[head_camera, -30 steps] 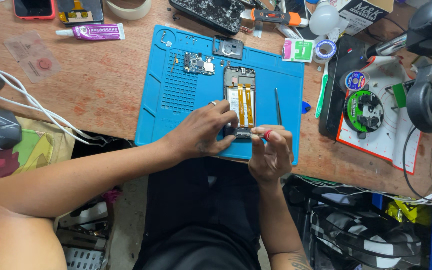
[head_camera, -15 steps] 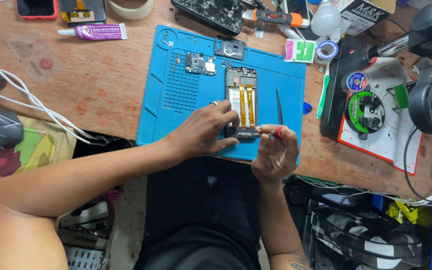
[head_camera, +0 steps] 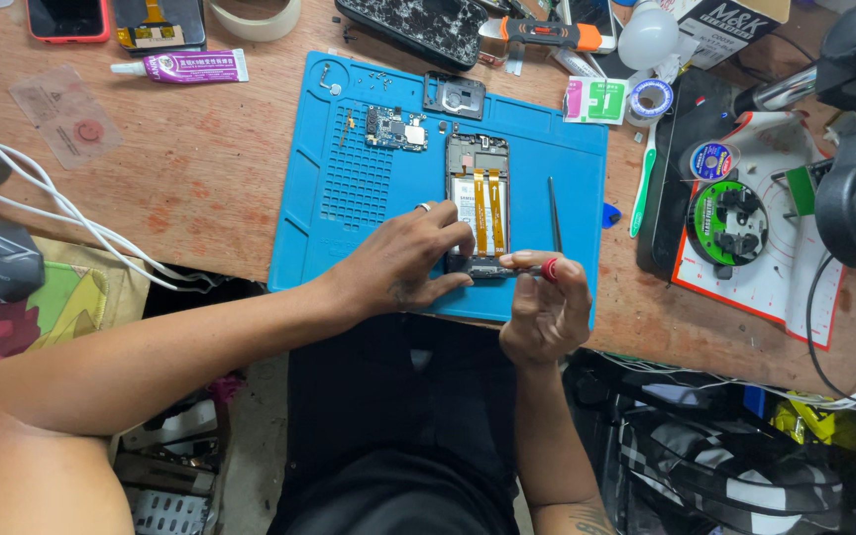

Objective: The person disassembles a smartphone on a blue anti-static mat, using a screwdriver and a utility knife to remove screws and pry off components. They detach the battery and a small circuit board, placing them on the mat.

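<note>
We see the left hand (head_camera: 403, 263) lying on the blue work mat (head_camera: 349, 198), fingers spread and curved, fingertips pressing the lower end of the opened phone (head_camera: 478, 203). The right hand (head_camera: 545, 307) sits just beside it, at the phone's bottom right corner, fingers pinched around a small red-tipped screwdriver (head_camera: 547, 267) whose point meets the phone's lower edge. The phone lies upright between and just above both hands, its yellow ribbon cables showing. Metal tweezers (head_camera: 554, 213) lie right of it; a small circuit board (head_camera: 395, 129) rests further up the mat.
</note>
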